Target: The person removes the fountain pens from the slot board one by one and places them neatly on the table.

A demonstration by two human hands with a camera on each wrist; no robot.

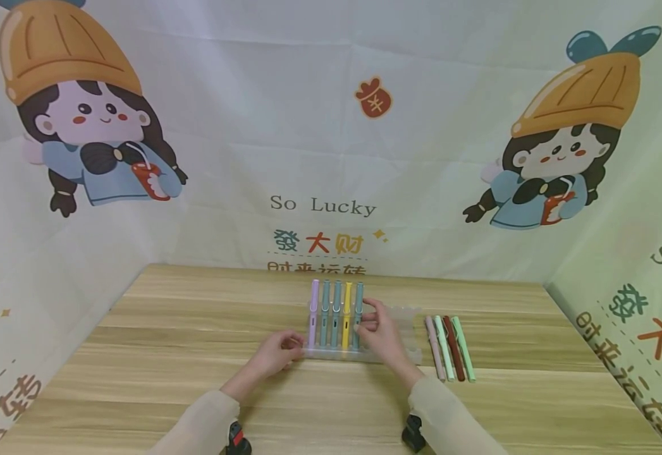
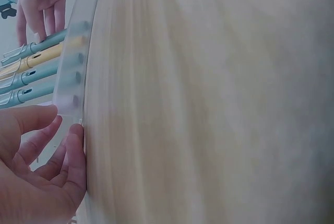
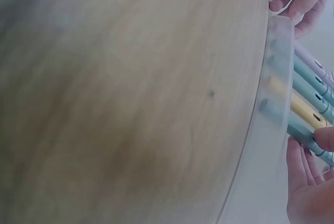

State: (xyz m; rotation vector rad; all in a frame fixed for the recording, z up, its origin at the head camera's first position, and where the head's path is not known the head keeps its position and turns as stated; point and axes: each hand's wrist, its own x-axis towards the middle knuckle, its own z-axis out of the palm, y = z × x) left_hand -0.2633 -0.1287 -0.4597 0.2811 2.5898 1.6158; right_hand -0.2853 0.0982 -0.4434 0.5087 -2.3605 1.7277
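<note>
So, both hands are on the job. The right hand (image 1: 380, 333) pinches a teal pen (image 1: 359, 300), with the thumb on the front and fingers behind. That pen is slotted at the right end of a row of five in a clear stand (image 1: 411, 328), its bottom tip showing through the frosted front ledge in the wrist views. The left hand (image 1: 281, 351) grips the stand's left end, thumb against the corner and the other fingers loosely bent.

Going left from the pinched pen, you've got a yellow pen (image 1: 348, 303) just beside it, then two more teal pens (image 1: 337, 303), then a lilac pen (image 1: 314, 300) nearest the left hand. Clips all face front. The stretch of stand right of the row has no pens in it.

Just past the stand's right end, four pens lie side by side on the tabletop (image 1: 194, 328): a mauve pen (image 1: 435, 349), a mint pen (image 1: 444, 347), a dark red pen (image 1: 454, 349) and a green pen (image 1: 464, 349). Behind everything hangs a pale printed cloth (image 1: 308, 145) with cartoon figures and "So Lucky" on it. Cream sleeves (image 1: 202, 420) on both arms, btw.
</note>
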